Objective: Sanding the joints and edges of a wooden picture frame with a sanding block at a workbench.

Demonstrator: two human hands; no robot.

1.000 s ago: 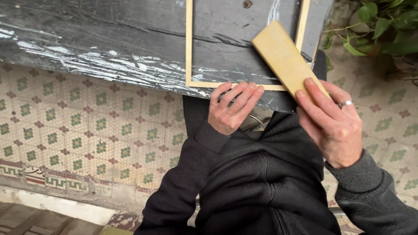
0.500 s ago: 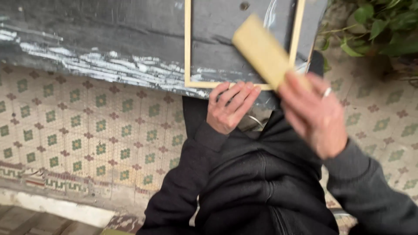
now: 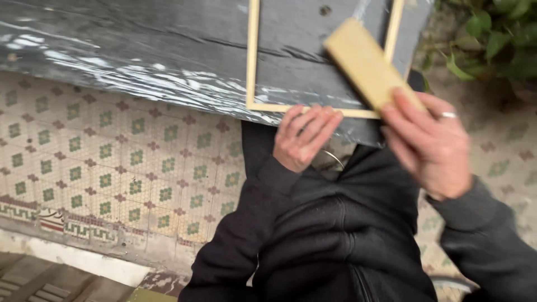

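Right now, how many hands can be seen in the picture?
2: the left hand presses the wooden frame; the right hand holds a sanding block.

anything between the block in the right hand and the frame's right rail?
Nothing visible. The right hand holds the tan block by its near end, and the block already lies across the wooden frame at its right rail. The left hand rests on the frame's bottom rail, off to the side.
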